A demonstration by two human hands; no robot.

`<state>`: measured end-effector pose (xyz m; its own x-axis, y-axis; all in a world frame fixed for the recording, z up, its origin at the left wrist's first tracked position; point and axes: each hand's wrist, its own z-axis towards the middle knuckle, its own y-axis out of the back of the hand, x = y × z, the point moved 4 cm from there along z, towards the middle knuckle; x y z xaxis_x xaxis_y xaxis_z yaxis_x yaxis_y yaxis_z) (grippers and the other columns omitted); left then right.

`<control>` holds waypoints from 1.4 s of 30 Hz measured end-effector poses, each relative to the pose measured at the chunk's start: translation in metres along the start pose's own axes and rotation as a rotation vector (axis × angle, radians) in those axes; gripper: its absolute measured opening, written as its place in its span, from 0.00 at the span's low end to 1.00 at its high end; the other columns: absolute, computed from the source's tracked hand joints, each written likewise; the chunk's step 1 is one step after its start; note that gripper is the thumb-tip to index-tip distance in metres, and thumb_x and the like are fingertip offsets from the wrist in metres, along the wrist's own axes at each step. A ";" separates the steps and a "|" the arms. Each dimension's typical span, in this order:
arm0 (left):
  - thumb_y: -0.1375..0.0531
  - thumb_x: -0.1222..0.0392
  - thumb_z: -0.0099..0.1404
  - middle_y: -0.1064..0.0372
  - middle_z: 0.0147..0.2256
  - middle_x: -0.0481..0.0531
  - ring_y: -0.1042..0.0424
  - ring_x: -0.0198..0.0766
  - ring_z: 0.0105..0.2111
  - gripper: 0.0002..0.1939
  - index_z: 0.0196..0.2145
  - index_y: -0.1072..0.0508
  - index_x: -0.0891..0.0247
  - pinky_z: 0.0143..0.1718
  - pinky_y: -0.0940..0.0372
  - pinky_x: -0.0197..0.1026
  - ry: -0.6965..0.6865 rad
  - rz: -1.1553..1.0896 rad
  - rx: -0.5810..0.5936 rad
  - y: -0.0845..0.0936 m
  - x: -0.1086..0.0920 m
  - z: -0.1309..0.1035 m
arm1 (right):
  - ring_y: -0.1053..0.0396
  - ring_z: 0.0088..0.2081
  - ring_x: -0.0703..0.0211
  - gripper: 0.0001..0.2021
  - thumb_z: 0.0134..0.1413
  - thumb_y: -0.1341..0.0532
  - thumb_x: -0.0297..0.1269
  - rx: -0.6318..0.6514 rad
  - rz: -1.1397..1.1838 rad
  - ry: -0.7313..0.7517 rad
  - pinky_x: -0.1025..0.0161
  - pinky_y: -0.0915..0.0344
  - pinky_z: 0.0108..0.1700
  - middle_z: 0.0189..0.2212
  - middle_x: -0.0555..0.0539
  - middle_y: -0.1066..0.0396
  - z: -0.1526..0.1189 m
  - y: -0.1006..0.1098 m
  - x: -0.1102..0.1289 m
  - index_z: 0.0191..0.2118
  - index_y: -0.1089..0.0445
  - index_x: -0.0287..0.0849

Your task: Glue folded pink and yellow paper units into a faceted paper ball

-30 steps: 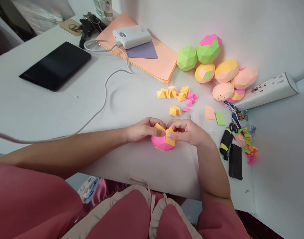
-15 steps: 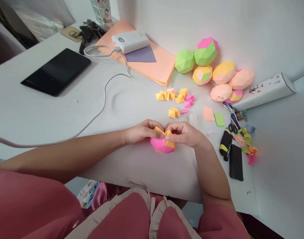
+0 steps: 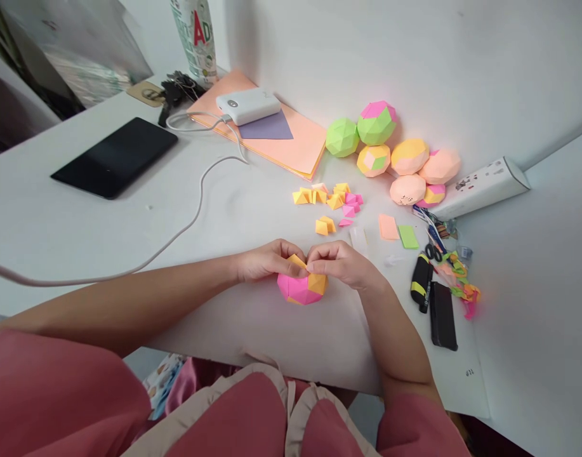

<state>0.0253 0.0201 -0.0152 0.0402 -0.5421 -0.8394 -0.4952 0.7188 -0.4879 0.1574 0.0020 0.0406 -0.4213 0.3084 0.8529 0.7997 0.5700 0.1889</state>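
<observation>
One head view only, so no overlap to log. I look from the wearer's head, forward and steeply down over the white table [image 3: 214, 222]; lap at bottom edge, wall [image 3: 367, 51] at top.

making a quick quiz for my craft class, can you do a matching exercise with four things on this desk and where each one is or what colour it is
Things
1. paper shape
2. power bank
3. tablet
4. green slips

Places and colours
A. black all over
B. beside the peach slips
C. partly over the purple sheet
D. in the fingers of the left hand and right hand

Pairs: 1-D, 2-C, 3-A, 4-B
</observation>
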 end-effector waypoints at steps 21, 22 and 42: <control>0.33 0.60 0.50 0.39 0.24 0.45 0.40 0.31 0.25 0.11 0.22 0.32 0.67 0.27 0.43 0.35 -0.045 0.103 0.190 -0.006 0.000 -0.001 | 0.35 0.36 0.59 0.12 0.57 0.47 0.43 -0.659 -0.474 0.213 0.62 0.38 0.37 0.35 0.46 0.31 -0.002 0.033 -0.002 0.35 0.32 0.41; 0.33 0.60 0.50 0.39 0.24 0.45 0.40 0.31 0.25 0.11 0.22 0.32 0.67 0.26 0.43 0.35 -0.052 0.093 0.190 -0.006 0.000 0.000 | 0.35 0.37 0.57 0.11 0.56 0.45 0.42 -0.770 -0.558 0.211 0.60 0.37 0.38 0.37 0.45 0.31 0.005 0.039 -0.010 0.38 0.32 0.41; 0.33 0.63 0.50 0.35 0.26 0.46 0.37 0.30 0.25 0.07 0.22 0.28 0.66 0.27 0.41 0.34 -0.085 -0.024 0.180 -0.007 -0.004 0.000 | 0.34 0.31 0.59 0.11 0.50 0.43 0.29 -0.739 -0.567 0.264 0.60 0.35 0.36 0.30 0.48 0.31 0.018 0.060 -0.029 0.39 0.28 0.45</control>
<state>0.0285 0.0175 -0.0083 0.1266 -0.5265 -0.8407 -0.3300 0.7769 -0.5363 0.2095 0.0414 0.0185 -0.7896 -0.0970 0.6059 0.6126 -0.0692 0.7873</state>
